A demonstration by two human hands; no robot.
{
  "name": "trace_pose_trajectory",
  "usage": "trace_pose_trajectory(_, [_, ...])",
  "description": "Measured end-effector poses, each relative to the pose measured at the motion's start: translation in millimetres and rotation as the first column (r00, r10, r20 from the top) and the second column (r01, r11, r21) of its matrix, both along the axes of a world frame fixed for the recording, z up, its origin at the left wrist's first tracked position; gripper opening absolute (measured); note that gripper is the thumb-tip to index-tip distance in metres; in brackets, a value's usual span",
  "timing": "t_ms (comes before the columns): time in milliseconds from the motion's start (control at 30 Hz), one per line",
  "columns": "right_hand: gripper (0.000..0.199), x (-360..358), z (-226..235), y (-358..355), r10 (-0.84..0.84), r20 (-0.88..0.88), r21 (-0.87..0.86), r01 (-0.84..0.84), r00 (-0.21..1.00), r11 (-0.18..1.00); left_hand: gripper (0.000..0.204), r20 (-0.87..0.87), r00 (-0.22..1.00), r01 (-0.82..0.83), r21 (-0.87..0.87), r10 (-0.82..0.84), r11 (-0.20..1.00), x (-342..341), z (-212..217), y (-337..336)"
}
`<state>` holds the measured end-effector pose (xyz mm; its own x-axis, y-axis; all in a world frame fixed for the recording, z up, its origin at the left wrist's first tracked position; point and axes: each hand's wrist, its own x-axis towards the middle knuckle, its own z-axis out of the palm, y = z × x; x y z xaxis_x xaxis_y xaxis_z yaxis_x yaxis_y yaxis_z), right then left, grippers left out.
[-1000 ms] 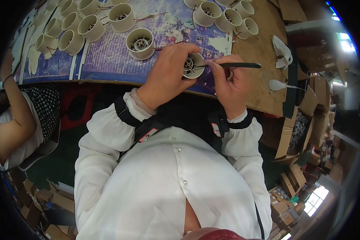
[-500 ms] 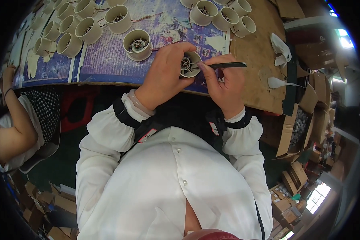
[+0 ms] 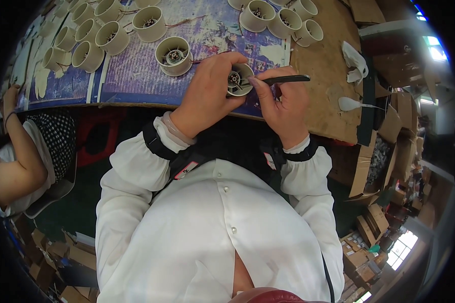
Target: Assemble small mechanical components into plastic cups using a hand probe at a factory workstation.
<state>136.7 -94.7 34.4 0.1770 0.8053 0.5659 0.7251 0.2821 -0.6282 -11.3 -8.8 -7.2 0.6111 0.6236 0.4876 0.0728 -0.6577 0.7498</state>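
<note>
My left hand [image 3: 210, 86] is wrapped round a cream, cup-shaped fan housing [image 3: 245, 91] at the table's front edge, its open mouth tilted toward me. Inside it sits a small round motor core [image 3: 234, 79] held by thin spokes. Between the thumb and fingers of my right hand [image 3: 283, 103] is a pair of slim dark tweezers [image 3: 288, 79]. Their rear end points right; the tips reach into the housing and are partly hidden by my fingers. Just left of my hands stands another fan housing [image 3: 174, 56] with wires trailing from its side.
Several more fan housings [image 3: 111, 38] crowd the far left, and others [image 3: 258, 16] stand at the back. A white scrap [image 3: 355, 63] and a white spoon-shaped piece [image 3: 349, 104] lie on the cardboard at right. Another person's arm [image 3: 23, 146] is at far left. An open carton [image 3: 379, 164] stands at right.
The rear end of the tweezers has dipped and turned slightly, swinging a little toward the far side. My left hand and the housing have hardly moved.
</note>
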Motion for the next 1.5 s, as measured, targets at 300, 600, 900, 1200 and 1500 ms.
trace_pose_trajectory(300, [0.009, 2, -4, 2, 0.034, 0.084, 0.076, -0.04, 0.996, 0.996, 0.065, 0.002, 1.0, -0.002, -0.013, 0.002, 1.0, 0, 0, 0])
trace_pose_trajectory(600, [0.009, 0, -4, 1, 0.005, 0.035, 0.036, -0.006, 0.999, 0.999, 0.066, -0.003, 1.0, -0.002, -0.019, 0.002, 1.0, 0, -1, 0])
trace_pose_trajectory(900, [0.009, 2, -2, 4, 0.044, 0.104, 0.085, -0.053, 0.994, 0.995, 0.065, -0.008, 1.0, -0.012, -0.011, 0.012, 1.0, 0, 1, 2])
trace_pose_trajectory(1200, [0.012, 22, 13, -9, -0.082, -0.203, -0.051, 0.073, 0.976, 0.996, 0.064, 0.001, 1.0, -0.019, 0.031, 0.019, 0.999, -2, 3, -1])
trace_pose_trajectory(1500, [0.021, 6, 32, 74, 0.259, -0.071, -0.042, -0.262, 0.963, 0.964, 0.056, -0.066, 0.971, 0.224, -0.071, -0.229, 0.972, -42, 20, -1])
